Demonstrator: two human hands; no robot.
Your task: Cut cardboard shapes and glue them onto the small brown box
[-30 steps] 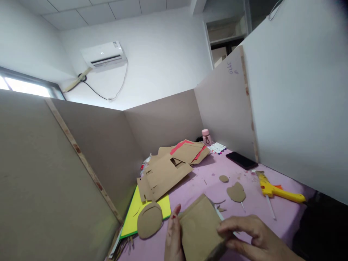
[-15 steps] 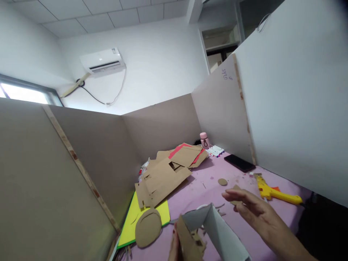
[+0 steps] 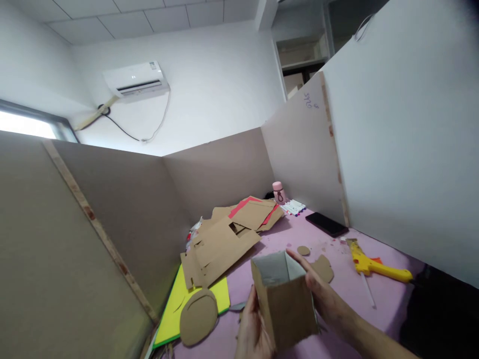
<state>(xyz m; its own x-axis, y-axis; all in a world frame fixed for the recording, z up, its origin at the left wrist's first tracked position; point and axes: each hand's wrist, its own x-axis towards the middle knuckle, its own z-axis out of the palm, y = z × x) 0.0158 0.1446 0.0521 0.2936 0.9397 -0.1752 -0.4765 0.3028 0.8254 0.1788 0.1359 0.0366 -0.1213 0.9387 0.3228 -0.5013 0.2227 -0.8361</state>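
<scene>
Bench (image 3: 245,274): pink-covered. Cardboard sheets (image 3: 224,244) are piled toward its far left corner. Cardboard box (image 3: 292,314), upper end open, white inside, is held toward the near edge; left hand (image 3: 255,326) and right hand (image 3: 320,288) each have the grip closed against opposite sides. Yellow glue gun (image 3: 379,267) lies near the right edge, black phone (image 3: 327,224) beyond it.

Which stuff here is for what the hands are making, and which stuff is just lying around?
Seems part of the job:
- cardboard box, held between the left hand and right hand
- probably the glue gun and cardboard sheets

Seems just lying around:
- phone
- pink bottle
- maybe the pens
</scene>
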